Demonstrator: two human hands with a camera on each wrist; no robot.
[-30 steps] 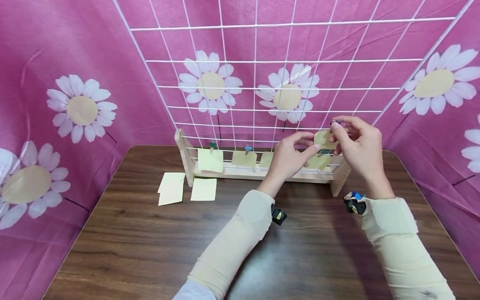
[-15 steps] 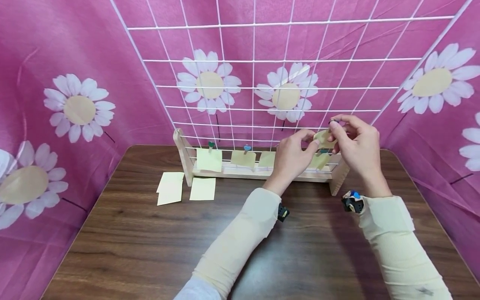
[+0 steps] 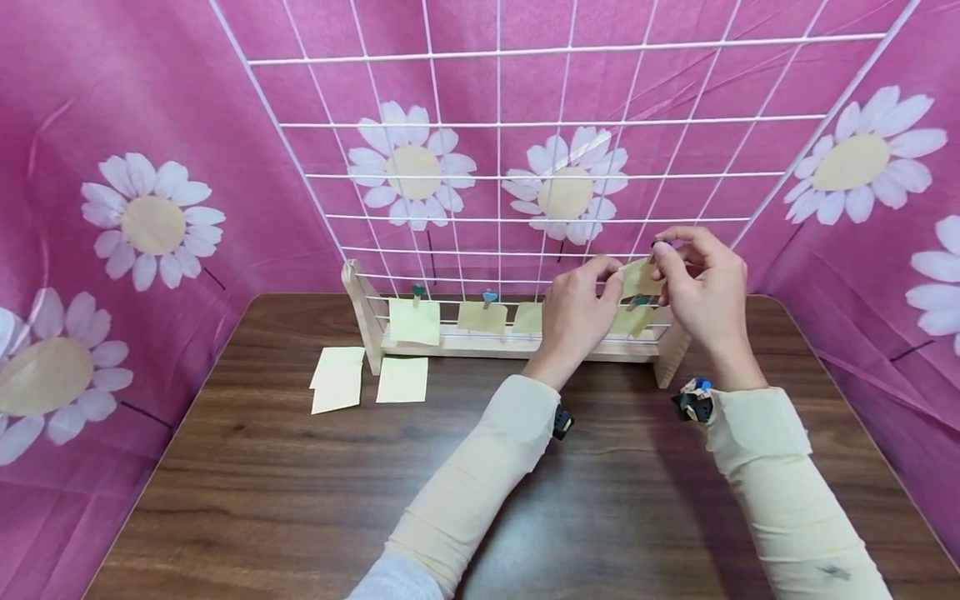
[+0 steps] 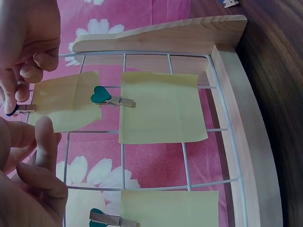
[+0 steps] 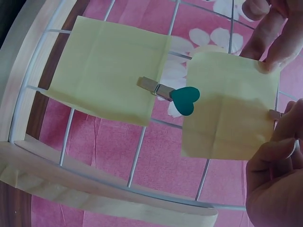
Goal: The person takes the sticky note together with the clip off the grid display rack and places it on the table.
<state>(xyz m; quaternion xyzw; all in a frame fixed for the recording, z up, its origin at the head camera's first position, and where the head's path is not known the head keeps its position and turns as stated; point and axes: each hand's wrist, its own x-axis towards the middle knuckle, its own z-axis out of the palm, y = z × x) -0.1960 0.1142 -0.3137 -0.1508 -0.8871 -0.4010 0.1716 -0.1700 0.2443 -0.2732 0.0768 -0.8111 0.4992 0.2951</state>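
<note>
My right hand [image 3: 707, 296] pinches a small wooden clothespin [image 4: 26, 108] with a dark heart at the top of a yellow sticky note [image 3: 637, 277]. My left hand [image 3: 576, 317] pinches the upper left corner of this note between thumb and finger. The note lies against the white wire grid [image 3: 498, 177], near its lower right. Just below it hangs another sticky note [image 5: 109, 71], held by a clothespin with a green heart [image 5: 184, 100]. My fingers partly cover the clothespin in my right hand.
Several more notes hang along the grid's lower row, among them one note [image 3: 415, 322] at the left. The grid stands in a wooden base [image 3: 487, 346]. Loose notes [image 3: 337, 382] and a single note [image 3: 402, 380] lie on the brown table [image 3: 300, 483].
Both hands stay at the note on the grid with only slight shifts. My left fingers have moved a little up along its left edge. The head view has shifted slightly.
</note>
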